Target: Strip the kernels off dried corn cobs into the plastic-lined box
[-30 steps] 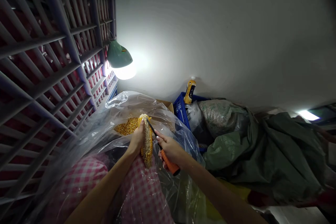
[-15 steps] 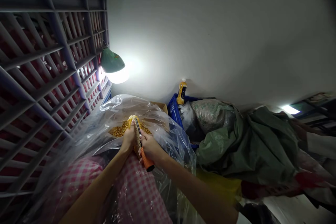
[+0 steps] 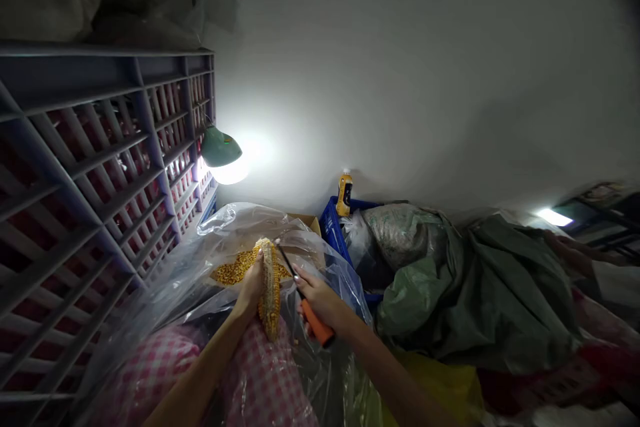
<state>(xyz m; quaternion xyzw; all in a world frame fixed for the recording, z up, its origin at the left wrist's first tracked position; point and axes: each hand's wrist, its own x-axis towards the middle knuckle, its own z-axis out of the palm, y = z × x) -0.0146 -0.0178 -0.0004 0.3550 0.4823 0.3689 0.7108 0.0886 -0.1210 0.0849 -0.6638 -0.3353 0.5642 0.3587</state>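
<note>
My left hand (image 3: pixel 251 287) is wrapped round a yellow corn cob (image 3: pixel 271 290), holding it upright over my lap. My right hand (image 3: pixel 315 299) grips a screwdriver (image 3: pixel 309 313) with an orange handle; its thin dark shaft points up toward the top of the cob. Behind the cob lies a pile of loose corn kernels (image 3: pixel 235 271) inside a box lined with clear plastic sheeting (image 3: pixel 210 260). Pink checked cloth (image 3: pixel 260 380) covers my knees under the plastic.
Stacked grey slatted crates (image 3: pixel 100 167) rise at the left, with a lit green lamp (image 3: pixel 220 153) clipped on. A blue crate (image 3: pixel 333 223) holds an orange bottle (image 3: pixel 343 192). Green sacks and tarp (image 3: pixel 480 287) are heaped at the right. Another person's arm (image 3: pixel 575 250) shows at far right.
The screwdriver was pressed along the cob half a second ago; now my right hand has drawn back to the right and the cob stands free again. The view tilted upward.
</note>
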